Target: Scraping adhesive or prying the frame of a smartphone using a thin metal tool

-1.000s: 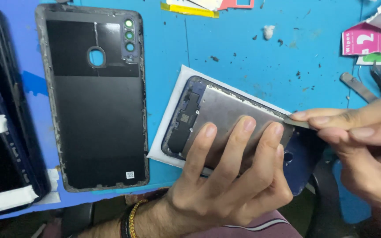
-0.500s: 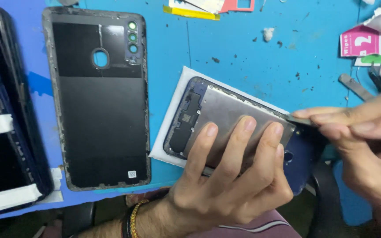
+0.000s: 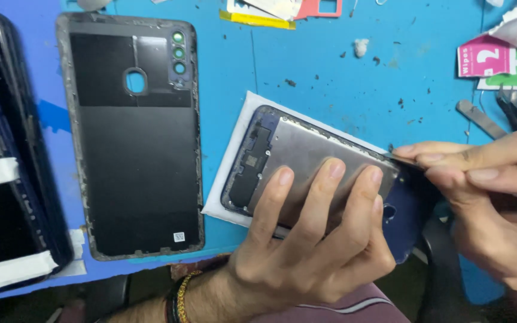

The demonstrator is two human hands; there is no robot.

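Note:
An opened dark blue phone frame (image 3: pixel 306 157) with a grey metal plate lies tilted over the front edge of the blue work mat (image 3: pixel 342 84), on a white sheet (image 3: pixel 234 161). My left hand (image 3: pixel 312 239) presses three fingers flat on that plate and holds the frame steady. My right hand (image 3: pixel 486 191) pinches a thin metal pry tool (image 3: pixel 403 159), whose tip meets the frame's right end. A removed black back cover (image 3: pixel 136 134) lies inside up to the left, camera holes at its top.
A dark phone with white tape strips (image 3: pixel 7 179) lies at the far left. Metal tweezers (image 3: pixel 498 113) and pink and green wipe packets (image 3: pixel 495 60) sit at the right. Yellow and red scraps (image 3: pixel 276 11) lie at the top edge. Dark crumbs dot the mat.
The view has shifted slightly. My right hand's tool tip stays at the frame's right end, and my left hand keeps its fingers on the plate.

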